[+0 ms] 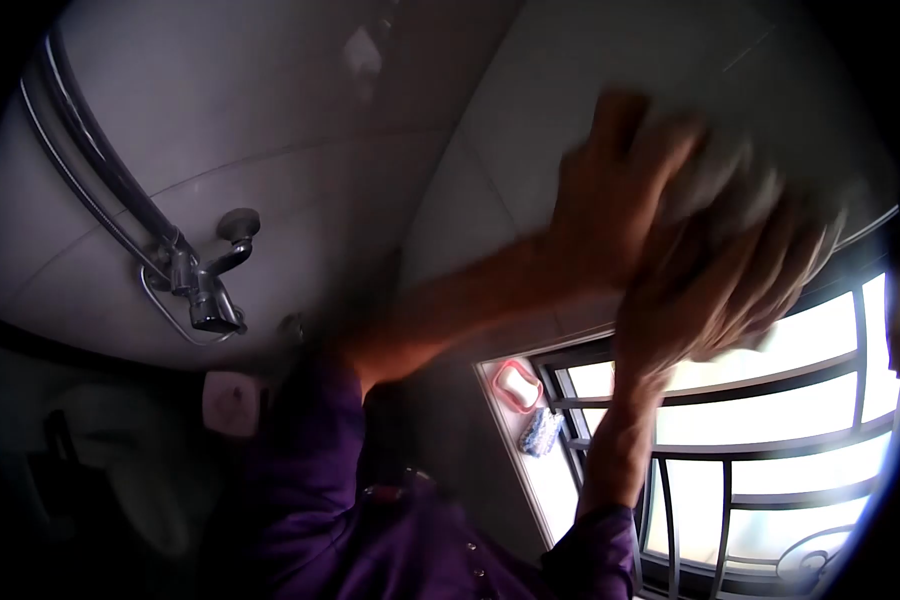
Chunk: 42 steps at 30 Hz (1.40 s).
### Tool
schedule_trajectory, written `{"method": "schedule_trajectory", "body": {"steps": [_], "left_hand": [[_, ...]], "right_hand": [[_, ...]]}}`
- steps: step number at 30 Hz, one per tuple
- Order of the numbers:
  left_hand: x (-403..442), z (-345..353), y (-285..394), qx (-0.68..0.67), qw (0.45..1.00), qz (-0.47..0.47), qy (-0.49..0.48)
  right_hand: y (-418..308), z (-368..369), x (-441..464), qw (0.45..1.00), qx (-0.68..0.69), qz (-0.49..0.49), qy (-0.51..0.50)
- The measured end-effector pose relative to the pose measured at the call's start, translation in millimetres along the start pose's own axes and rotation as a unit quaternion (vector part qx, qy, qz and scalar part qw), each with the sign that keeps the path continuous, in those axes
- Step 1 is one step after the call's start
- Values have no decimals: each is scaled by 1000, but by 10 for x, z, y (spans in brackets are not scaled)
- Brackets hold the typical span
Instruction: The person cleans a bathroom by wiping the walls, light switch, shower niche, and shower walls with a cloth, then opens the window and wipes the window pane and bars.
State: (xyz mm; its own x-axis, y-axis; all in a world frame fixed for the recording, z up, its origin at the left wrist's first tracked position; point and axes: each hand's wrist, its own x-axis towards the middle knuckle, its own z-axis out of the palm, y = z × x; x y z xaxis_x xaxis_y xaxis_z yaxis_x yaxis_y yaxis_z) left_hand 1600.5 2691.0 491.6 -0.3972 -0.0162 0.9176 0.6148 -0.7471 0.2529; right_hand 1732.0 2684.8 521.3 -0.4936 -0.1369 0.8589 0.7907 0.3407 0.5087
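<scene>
My left hand point(610, 205) is raised at the upper right, in front of the tiled wall point(530, 110). Just beside and below it, my right hand point(705, 285) reaches up past the window, its fingers bent and smeared by motion. Both hands close on a pale grey, cloth-like bundle point(725, 180); blur and fingers hide much of it, so its exact kind is unclear. Purple sleeves cover my upper arms, and the forearms are bare.
A chrome shower mixer point(205, 285) with a hose point(95, 130) is fixed to the left wall. A barred window point(760, 430) fills the lower right. On its sill lie a pink-rimmed soap dish point(517, 387) and a blue-and-white bundle point(541, 432). A pinkish square object point(231, 403) sits lower left.
</scene>
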Motion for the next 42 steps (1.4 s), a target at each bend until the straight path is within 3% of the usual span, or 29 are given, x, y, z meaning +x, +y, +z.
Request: {"method": "schedule_trajectory", "body": {"steps": [2,4,7,9,10,11,18,19,21,23,24,25,27,29,32,34,37,40,42], "left_hand": [[280,102,-245,63,998,-14,15],[454,-39,-387,58,994,-92,-14],[-65,-287,-1090,177,979,-86,-56],[-533,-559,-1442,212,963,-136,-98],[-784,-688,-1574,226,953,-162,-119],[-1055,-824,-1679,239,942,-190,-140],[-3085,-1453,-1614,292,839,-357,-288],[-3430,-1491,-1524,300,827,-365,-306],[-4084,-1504,-1386,370,818,-294,-329],[-3915,-1350,-1041,77,834,-488,-245],[-3839,-1226,-822,-142,776,-608,-91],[-3753,-1147,-617,-350,653,-668,73],[-3449,-1145,-326,-232,776,-584,-56],[-3058,-1108,-101,-97,859,-469,-182],[-2276,-1041,55,-16,886,-402,-231],[-1733,-1039,39,-19,889,-394,-231],[-1208,-1117,-34,45,921,-299,-245],[-859,-1172,-162,144,908,-289,-266],[-671,-1285,-303,191,931,-221,-217]], "right_hand": [[-78,205,203,996,-49,-27,-71],[-405,404,311,984,-65,-30,-164],[-838,733,490,950,-93,-31,-298],[-1147,1187,25,957,-69,-68,-272],[-1279,1170,-50,913,36,-35,-404],[-1451,1247,-223,901,82,-17,-425],[-2329,1032,-1371,900,258,21,-350],[-2353,945,-1484,892,285,32,-349],[-2313,722,-1712,871,335,60,-354],[-2201,493,-2046,868,269,27,-416],[-2141,373,-2235,870,168,-39,-461],[-1992,218,-2233,864,188,-41,-464],[-1667,-163,-2035,854,275,-8,-441],[-1441,-464,-1836,835,328,32,-441],[-1332,-479,-1710,900,284,74,-322],[-1366,-388,-1586,921,288,131,-226],[-1673,-66,-1499,949,232,200,-80],[-1895,210,-1185,929,264,251,-68],[-1928,449,-873,923,287,248,-59]]}}
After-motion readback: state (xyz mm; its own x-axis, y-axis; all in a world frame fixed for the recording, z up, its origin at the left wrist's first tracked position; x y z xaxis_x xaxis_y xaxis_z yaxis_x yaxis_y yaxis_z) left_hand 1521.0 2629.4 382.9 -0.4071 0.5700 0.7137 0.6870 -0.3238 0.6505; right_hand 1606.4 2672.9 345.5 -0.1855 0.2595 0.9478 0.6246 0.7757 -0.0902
